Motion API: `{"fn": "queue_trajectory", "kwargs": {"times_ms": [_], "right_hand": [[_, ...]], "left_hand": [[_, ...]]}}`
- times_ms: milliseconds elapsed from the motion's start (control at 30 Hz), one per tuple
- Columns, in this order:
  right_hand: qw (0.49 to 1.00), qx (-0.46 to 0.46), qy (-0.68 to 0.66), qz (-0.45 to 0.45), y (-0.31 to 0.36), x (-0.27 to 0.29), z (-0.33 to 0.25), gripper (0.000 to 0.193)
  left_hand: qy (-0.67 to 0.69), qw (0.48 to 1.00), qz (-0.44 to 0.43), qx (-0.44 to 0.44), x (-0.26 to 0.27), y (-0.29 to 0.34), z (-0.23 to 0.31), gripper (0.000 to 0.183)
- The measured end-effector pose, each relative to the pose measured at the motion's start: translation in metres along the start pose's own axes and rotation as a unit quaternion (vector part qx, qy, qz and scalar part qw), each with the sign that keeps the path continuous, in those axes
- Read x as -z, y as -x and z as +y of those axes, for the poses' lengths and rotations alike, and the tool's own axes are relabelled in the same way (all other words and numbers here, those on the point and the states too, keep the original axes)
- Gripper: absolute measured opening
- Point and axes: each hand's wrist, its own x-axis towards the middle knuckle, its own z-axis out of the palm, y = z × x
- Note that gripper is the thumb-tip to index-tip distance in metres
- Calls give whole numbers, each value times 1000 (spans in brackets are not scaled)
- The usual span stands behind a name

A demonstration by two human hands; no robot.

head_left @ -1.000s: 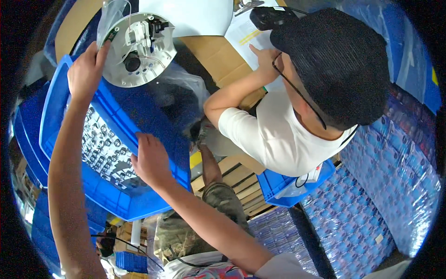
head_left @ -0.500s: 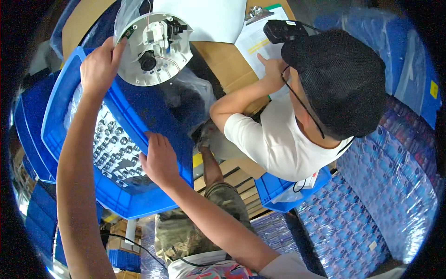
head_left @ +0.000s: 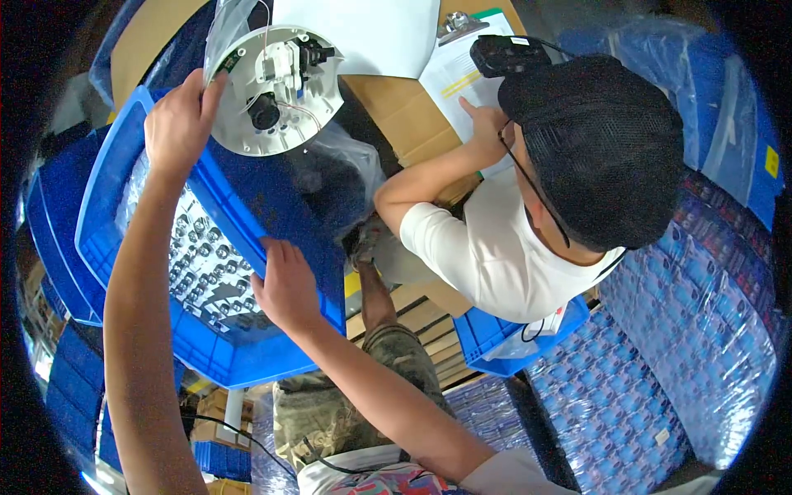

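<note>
A round white plastic housing [head_left: 285,136] with a black cylindrical part, a white mechanism and thin wires inside is at the upper left. My left hand [head_left: 177,124] grips its left edge, thumb on the near side and the other fingers partly hidden. Below it stands a deep blue plastic bin [head_left: 198,351], with rows of small black and silver parts [head_left: 206,260] inside. My right hand [head_left: 287,285] is closed over the bin's rim on the side facing the other person.
To the right a person in a black cap [head_left: 594,148] points at papers on a clipboard [head_left: 454,82]. Clear plastic bags [head_left: 351,157] lie beside the housing. A smaller blue bin [head_left: 487,342] and wrapped stacks of boxes [head_left: 610,404] are at the right.
Almost nothing differs. The housing, the bin and my hands sit very slightly lower and to the right in the picture; both grips are the same.
</note>
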Motion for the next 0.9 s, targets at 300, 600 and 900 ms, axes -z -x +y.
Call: {"fn": "queue_trajectory", "kwargs": {"times_ms": [300,600,900], "right_hand": [[1000,-19,0,-7,-1,1,1,48],[1000,4,4,11,0,-1,1,47],[1000,9,16,12,2,-6,3,45]], "left_hand": [[-18,999,-23,18,-1,-2,0,40],[-7,1000,-9,10,0,0,1,42],[-16,1000,-19,-1,1,-1,1,41]]}}
